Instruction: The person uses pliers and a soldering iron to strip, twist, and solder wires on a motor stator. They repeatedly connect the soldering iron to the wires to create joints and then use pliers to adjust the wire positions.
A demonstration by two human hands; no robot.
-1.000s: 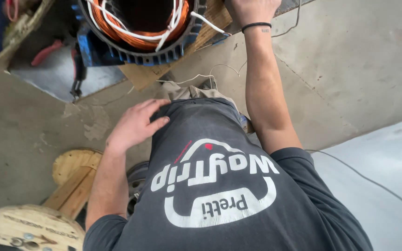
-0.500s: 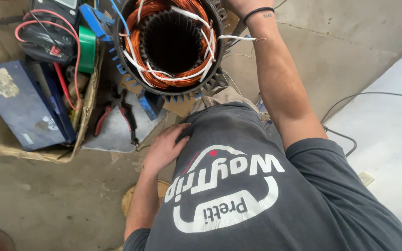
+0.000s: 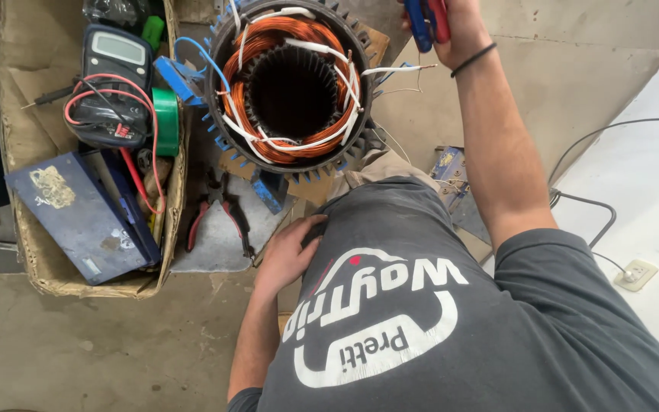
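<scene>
My right hand (image 3: 451,30) is stretched out to the top of the view and closed on a tool with blue and red handles (image 3: 427,21). It hovers just right of a motor stator (image 3: 291,88) with copper windings, white sleeved leads and a dark finned housing. A thin lead wire (image 3: 394,70) sticks out from the stator toward that hand. My left hand (image 3: 287,255) rests flat against the side of my dark grey shirt (image 3: 421,320), fingers loosely apart, holding nothing.
Red-handled pliers (image 3: 219,214) lie on a grey sheet left of my left hand. A cardboard box (image 3: 47,275) holds a multimeter (image 3: 112,80) with red leads, a green tape roll (image 3: 165,122) and a blue case (image 3: 78,217). A black cable (image 3: 596,206) and socket (image 3: 634,273) lie right.
The view has tilted forward, so the stator and box sit lower and fuller in frame. My right hand with the tool has come into view. The left hand stays at my waist.
</scene>
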